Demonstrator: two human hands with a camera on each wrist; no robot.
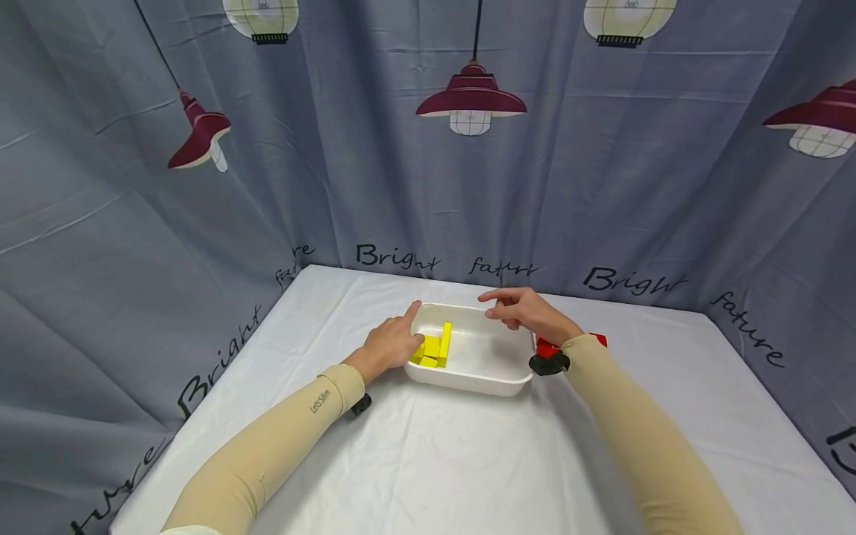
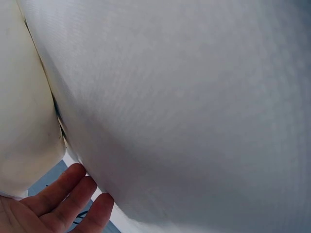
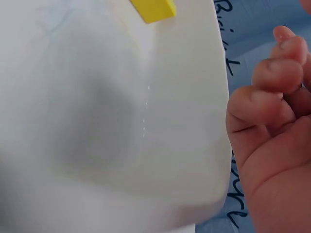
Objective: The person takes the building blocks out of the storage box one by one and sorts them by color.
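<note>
A white rectangular tray (image 1: 478, 380) stands on the cloth-covered table, with several yellow blocks (image 1: 433, 349) grouped at its left end. My left hand (image 1: 390, 344) is at the tray's left side, its index finger reaching along the rim and its thumb over the wall beside the blocks. In the left wrist view its other fingers (image 2: 65, 196) show loosely bent outside the tray. Over the back right rim is my right hand (image 1: 524, 308), index finger stretched out to the left and the others loosely curled, with nothing in it.
Red pieces (image 1: 547, 347) lie right of the tray, partly hidden behind the right wrist and its black strapped-on device (image 1: 550, 363). White cloth (image 1: 455, 461) covers the table. A grey-blue printed curtain (image 1: 374, 186) hangs behind and at both sides.
</note>
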